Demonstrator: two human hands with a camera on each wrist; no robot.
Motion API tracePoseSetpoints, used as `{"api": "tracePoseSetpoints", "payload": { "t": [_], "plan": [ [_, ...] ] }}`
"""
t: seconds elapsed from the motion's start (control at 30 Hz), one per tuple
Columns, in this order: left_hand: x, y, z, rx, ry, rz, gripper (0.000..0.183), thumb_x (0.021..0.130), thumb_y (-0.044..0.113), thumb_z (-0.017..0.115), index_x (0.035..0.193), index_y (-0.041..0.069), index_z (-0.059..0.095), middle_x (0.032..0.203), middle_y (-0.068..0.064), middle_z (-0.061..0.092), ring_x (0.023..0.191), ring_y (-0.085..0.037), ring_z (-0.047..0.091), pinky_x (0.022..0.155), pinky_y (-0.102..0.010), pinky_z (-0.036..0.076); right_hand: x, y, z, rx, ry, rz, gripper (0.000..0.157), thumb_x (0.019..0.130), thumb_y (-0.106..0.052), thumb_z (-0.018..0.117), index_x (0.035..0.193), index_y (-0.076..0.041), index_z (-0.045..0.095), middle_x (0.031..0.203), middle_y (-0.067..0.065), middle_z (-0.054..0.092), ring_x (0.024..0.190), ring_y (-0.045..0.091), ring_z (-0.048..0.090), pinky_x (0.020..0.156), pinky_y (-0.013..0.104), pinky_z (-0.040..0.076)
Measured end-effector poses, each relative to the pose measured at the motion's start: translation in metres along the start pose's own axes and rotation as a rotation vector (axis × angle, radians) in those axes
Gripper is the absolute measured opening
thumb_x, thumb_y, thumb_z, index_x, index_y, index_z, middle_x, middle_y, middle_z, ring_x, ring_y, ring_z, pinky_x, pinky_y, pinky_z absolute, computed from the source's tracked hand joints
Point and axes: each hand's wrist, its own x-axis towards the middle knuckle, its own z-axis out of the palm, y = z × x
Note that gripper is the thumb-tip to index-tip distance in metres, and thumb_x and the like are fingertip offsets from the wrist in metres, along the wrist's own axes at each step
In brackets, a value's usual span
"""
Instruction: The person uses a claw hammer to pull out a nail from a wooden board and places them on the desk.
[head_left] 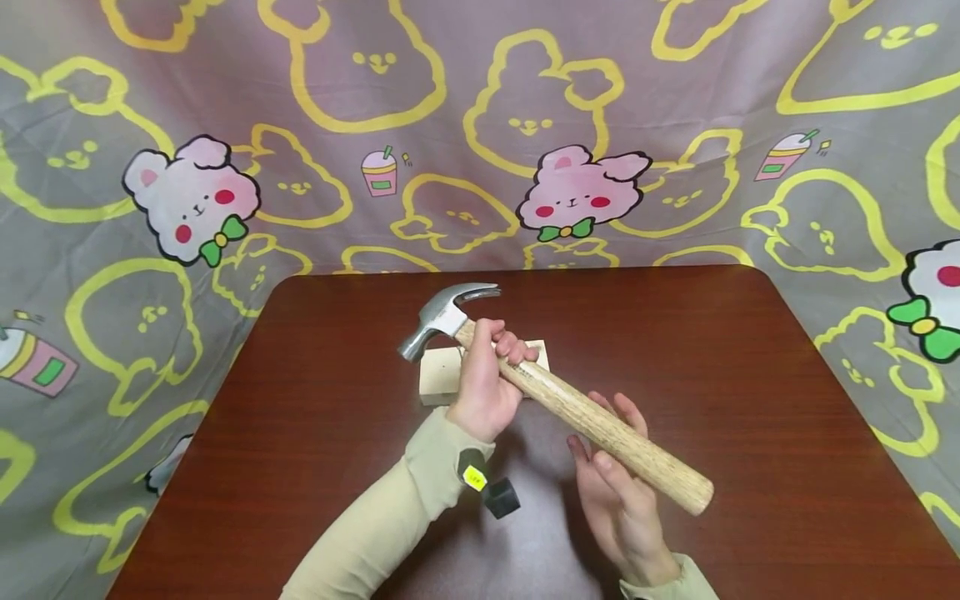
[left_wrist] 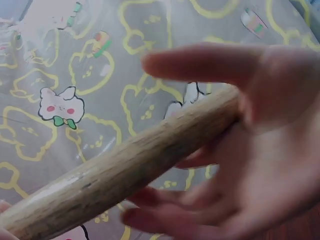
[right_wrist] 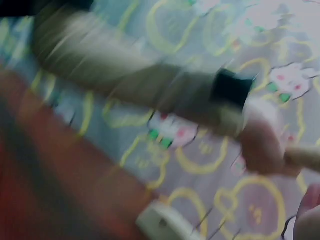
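Fabric (head_left: 450, 150) printed with yellow outlines and bow-tied cartoon animals hangs behind and on both sides of a reddish-brown table (head_left: 337, 333). Held above the table is a claw hammer (head_left: 585, 415), its long axis slanting from the steel head (head_left: 442, 317) at far left to the wooden butt (head_left: 701, 497) at near right. A pale sleeve (head_left: 382, 508) leads up to the left hand (head_left: 487, 396), whose fingers wrap the handle just below the head. The right hand (head_left: 618, 504) has its fingers spread, thumb and fingertips to either side of the lower handle, and is the nearer hand to the butt; the wood passes across in front of its palm, though blur in the wrist views leaves it uncertain whether the two touch. Beyond the left hand, partly covered by it, a pale block (head_left: 438, 372) lies on the table. A small black cube (head_left: 502, 497) sits at the left wrist, near a yellow label (head_left: 474, 477).
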Motion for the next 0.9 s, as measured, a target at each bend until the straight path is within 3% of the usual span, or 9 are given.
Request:
{"api": "tracePoseSetpoints", "payload": {
  "t": [0.13, 0.23, 0.33, 0.47, 0.6, 0.73, 0.9],
  "plan": [
    [0.000, 0.000, -0.001, -0.015, 0.006, 0.008, 0.034, 0.092, 0.014, 0.039, 0.058, 0.017, 0.034, 0.051, 0.010, 0.032, 0.046, -0.004, 0.032, 0.059, -0.019, 0.035, 0.014, 0.000, 0.010, 0.250, 0.021, -0.027, 0.037, 0.103, -0.008, 0.029, 0.136, -0.008, 0.047, 0.146, 0.011, 0.042, 0.136, 0.023, 0.037, 0.111, 0.037, 0.025],
    [0.000, -0.001, -0.002, -0.020, 0.006, 0.006, 0.035, 0.092, 0.013, 0.039, 0.057, 0.017, 0.034, 0.050, 0.010, 0.031, 0.046, -0.004, 0.031, 0.060, -0.020, 0.035, 0.021, -0.004, 0.015, 0.382, 0.099, -0.003, 0.040, 0.105, -0.019, 0.025, 0.122, -0.006, 0.059, 0.137, 0.012, 0.052, 0.132, 0.027, 0.042, 0.110, 0.039, 0.027],
    [0.000, -0.002, -0.001, -0.027, -0.001, 0.000, 0.036, 0.092, 0.013, 0.038, 0.056, 0.017, 0.033, 0.050, 0.010, 0.031, 0.047, -0.004, 0.031, 0.060, -0.020, 0.034, 0.025, -0.009, 0.021, 0.441, 0.206, 0.027, 0.045, 0.106, -0.026, 0.024, 0.109, -0.005, 0.063, 0.128, 0.012, 0.058, 0.128, 0.028, 0.048, 0.106, 0.040, 0.030],
    [0.000, -0.004, -0.001, -0.037, -0.012, -0.009, 0.035, 0.091, 0.013, 0.037, 0.057, 0.018, 0.033, 0.050, 0.011, 0.032, 0.047, -0.004, 0.031, 0.060, -0.019, 0.034, 0.030, -0.017, 0.026, 0.495, 0.353, 0.049, 0.046, 0.106, -0.032, 0.028, 0.090, -0.003, 0.061, 0.114, 0.012, 0.063, 0.120, 0.028, 0.054, 0.103, 0.039, 0.030],
    [-0.001, -0.008, -0.001, -0.048, -0.023, -0.015, 0.035, 0.091, 0.012, 0.035, 0.057, 0.018, 0.033, 0.050, 0.011, 0.032, 0.047, -0.004, 0.031, 0.062, -0.020, 0.036, 0.039, -0.024, 0.029, 0.557, 0.446, 0.012, 0.050, 0.105, -0.029, 0.030, 0.072, 0.000, 0.053, 0.091, 0.015, 0.062, 0.108, 0.030, 0.056, 0.107, 0.037, 0.028],
    [-0.002, -0.013, 0.000, -0.058, -0.052, -0.031, 0.034, 0.091, 0.013, 0.034, 0.058, 0.017, 0.034, 0.050, 0.010, 0.034, 0.052, -0.005, 0.035, 0.070, -0.021, 0.039, 0.050, -0.033, 0.030, 0.622, 0.468, -0.041, 0.046, 0.103, -0.020, 0.032, 0.064, 0.001, 0.046, 0.066, 0.013, 0.053, 0.088, 0.032, 0.055, 0.105, 0.037, 0.030],
    [-0.005, -0.019, 0.003, -0.032, -0.054, -0.065, 0.027, 0.094, 0.017, 0.039, 0.067, 0.014, 0.043, 0.062, 0.007, 0.044, 0.074, -0.009, 0.052, 0.091, -0.025, 0.045, 0.063, -0.048, 0.032, 0.664, 0.446, -0.060, 0.041, 0.098, -0.015, 0.037, 0.061, 0.001, 0.042, 0.056, 0.010, 0.041, 0.069, 0.032, 0.050, 0.093, 0.041, 0.035]
  ]
}}
